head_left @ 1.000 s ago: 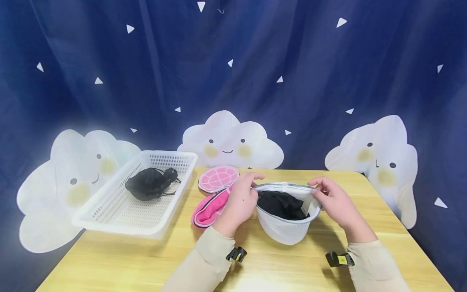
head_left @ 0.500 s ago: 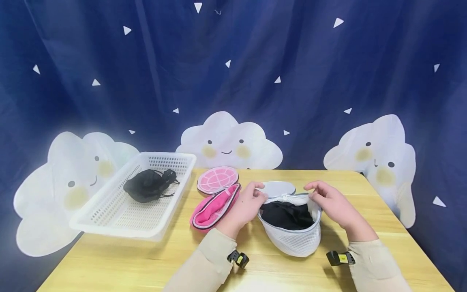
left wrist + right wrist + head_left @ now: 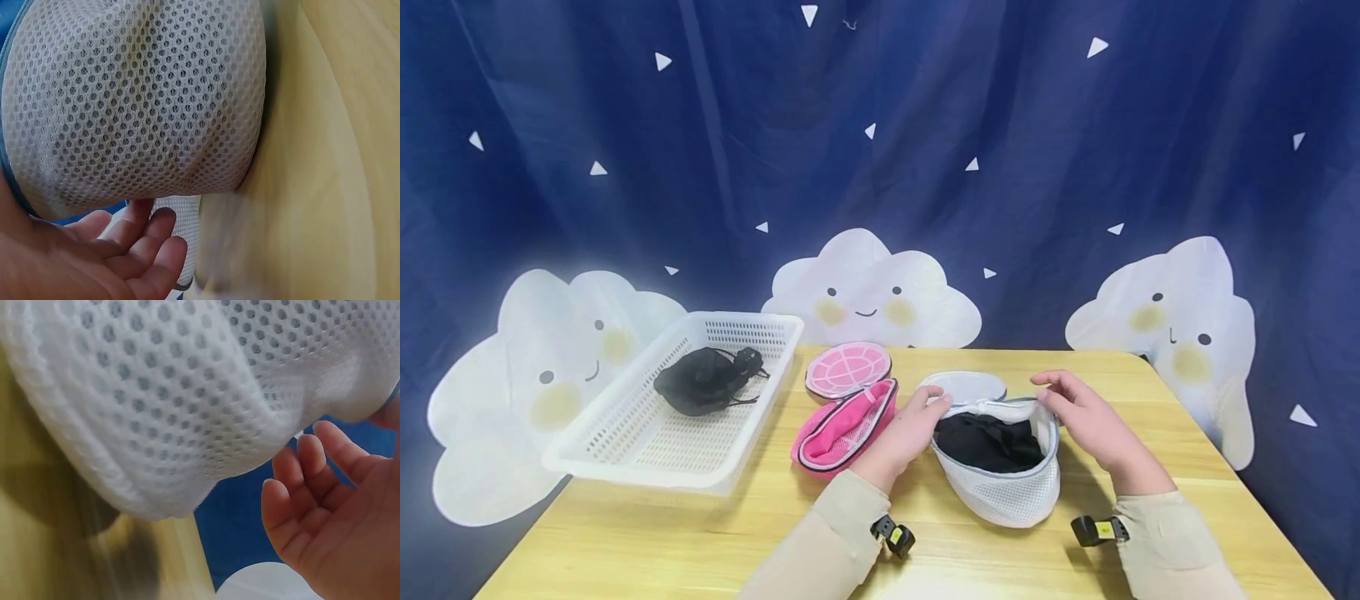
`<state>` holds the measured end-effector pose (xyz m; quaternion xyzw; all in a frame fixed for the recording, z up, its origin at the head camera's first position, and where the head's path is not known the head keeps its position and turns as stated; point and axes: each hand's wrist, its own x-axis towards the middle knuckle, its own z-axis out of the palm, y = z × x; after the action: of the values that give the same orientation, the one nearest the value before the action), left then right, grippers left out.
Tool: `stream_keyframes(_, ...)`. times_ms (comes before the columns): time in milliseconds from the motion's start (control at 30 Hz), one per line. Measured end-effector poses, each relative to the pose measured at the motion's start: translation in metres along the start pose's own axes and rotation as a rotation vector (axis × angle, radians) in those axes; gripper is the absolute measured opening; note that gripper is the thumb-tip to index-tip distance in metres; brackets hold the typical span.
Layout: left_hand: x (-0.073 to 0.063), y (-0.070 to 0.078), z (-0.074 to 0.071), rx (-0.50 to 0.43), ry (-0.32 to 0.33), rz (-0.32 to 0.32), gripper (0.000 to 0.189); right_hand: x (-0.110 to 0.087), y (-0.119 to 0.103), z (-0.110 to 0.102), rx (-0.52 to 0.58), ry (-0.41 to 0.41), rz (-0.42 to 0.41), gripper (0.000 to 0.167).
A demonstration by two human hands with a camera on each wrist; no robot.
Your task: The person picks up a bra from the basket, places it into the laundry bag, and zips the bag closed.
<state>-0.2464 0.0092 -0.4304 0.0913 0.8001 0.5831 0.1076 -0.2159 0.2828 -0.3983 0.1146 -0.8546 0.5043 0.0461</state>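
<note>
A white mesh laundry bag [image 3: 1006,497] with a grey-blue zip edge stands unzipped on the table. Its oval lid [image 3: 970,387] is folded back behind the mouth. Black cloth [image 3: 988,442] lies bunched inside; its kind does not show. My left hand [image 3: 910,429] is at the bag's back left rim, its fingertips overlapping the lid's near edge. In the left wrist view its fingers [image 3: 159,250] are loosely bent below the mesh. My right hand [image 3: 1078,412] has its thumb at the back right rim. The other fingers [image 3: 284,500] are spread beside the mesh in the right wrist view.
A pink mesh laundry bag [image 3: 808,458] with its round pink lid [image 3: 848,371] folded back sits left of the white bag. Farther left, a white perforated basket [image 3: 625,471] holds a black fabric bundle [image 3: 696,383] with thin straps. A blue curtain [image 3: 880,192] hangs behind.
The white bag's mouth has tipped nearer to me, and its lid now shows lying behind it. Over the last half second my left hand has shifted slightly left.
</note>
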Motion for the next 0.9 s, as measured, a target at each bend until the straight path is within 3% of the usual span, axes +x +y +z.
stream_keyframes(133, 0.003, -0.004, 0.002, -0.055, -0.040, 0.003, 0.059, 0.003, 0.006, 0.005, 0.054, 0.014, 0.058, 0.045)
stream_keyframes(333, 0.003, -0.008, 0.005, -0.100, -0.080, 0.022, 0.061, 0.005, 0.014, 0.014, 0.060, -0.056, 0.114, 0.053)
stream_keyframes(500, 0.003, -0.013, 0.007, -0.107, -0.086, 0.011, 0.061, 0.005, 0.018, 0.020, 0.015, -0.125, 0.110, 0.058)
stream_keyframes(900, 0.004, -0.021, 0.010, -0.145, -0.091, 0.034, 0.054, 0.003, 0.026, 0.027, 0.030, -0.255, 0.084, 0.062)
